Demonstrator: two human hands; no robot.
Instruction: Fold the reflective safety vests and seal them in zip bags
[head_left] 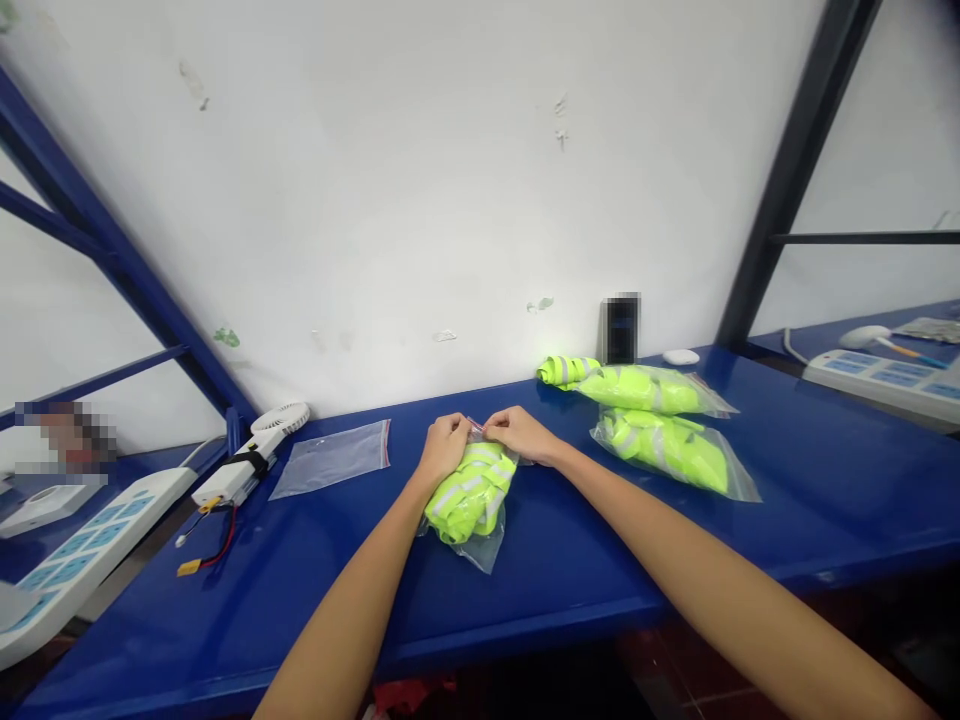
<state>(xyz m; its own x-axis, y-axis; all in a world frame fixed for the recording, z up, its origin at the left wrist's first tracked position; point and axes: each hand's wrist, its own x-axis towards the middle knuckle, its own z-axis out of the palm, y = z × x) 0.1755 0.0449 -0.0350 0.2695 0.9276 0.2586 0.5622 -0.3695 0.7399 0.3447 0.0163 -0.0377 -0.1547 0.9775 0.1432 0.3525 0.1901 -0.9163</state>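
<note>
A clear zip bag [484,553] lies on the blue table in front of me, with a rolled neon-yellow strap with silver reflective stripes [466,497] inside it. Its red-edged zip opening points toward the wall. My left hand [445,446] pinches the left part of that edge, fingers closed. Closed on the same edge, just to the right, is my right hand [521,436]. The fingertips of both hands are close together at the zip. Whether the zip is sealed is too small to tell.
To the left lie a flat clear zip bag [334,458], a white handheld fan [279,418] and a battery pack with wires [229,478]. At right are two filled bags [667,447], [637,388], a loose neon roll [564,371] and a dark phone-like object [620,330]. Power strips [97,545] flank the table.
</note>
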